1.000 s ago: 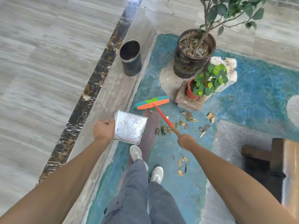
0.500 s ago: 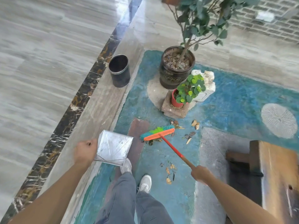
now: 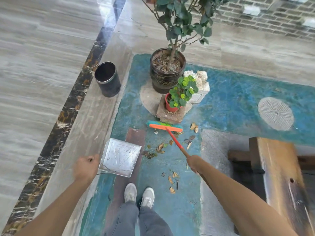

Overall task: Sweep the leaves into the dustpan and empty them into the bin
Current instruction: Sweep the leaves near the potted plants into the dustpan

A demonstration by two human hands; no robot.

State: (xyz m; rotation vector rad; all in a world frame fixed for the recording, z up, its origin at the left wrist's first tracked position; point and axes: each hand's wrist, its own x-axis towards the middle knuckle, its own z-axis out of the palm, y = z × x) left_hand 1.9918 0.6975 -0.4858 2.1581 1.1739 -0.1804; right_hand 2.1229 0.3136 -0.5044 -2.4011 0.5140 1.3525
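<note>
Blue patio floor [image 3: 230, 103]; left hand [image 3: 86, 167] gripping dustpan [image 3: 120, 157], right hand [image 3: 194, 162] gripping broom [image 3: 165, 127].

Bare forearms [image 3: 238, 193], grey trousers [image 3: 139, 220], seemingly off-white trainers [image 3: 139, 195]

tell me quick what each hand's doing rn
Left hand: fist closed, holding the dustpan by its handle.
Right hand: gripping the broom handle.

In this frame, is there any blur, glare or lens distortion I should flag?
Head view: motion blur smears the tiled floor at left and the brick wall; glare streaks the dark marble strip; wide-angle bending at the edges; the broom and leaves stay fairly sharp.
</note>
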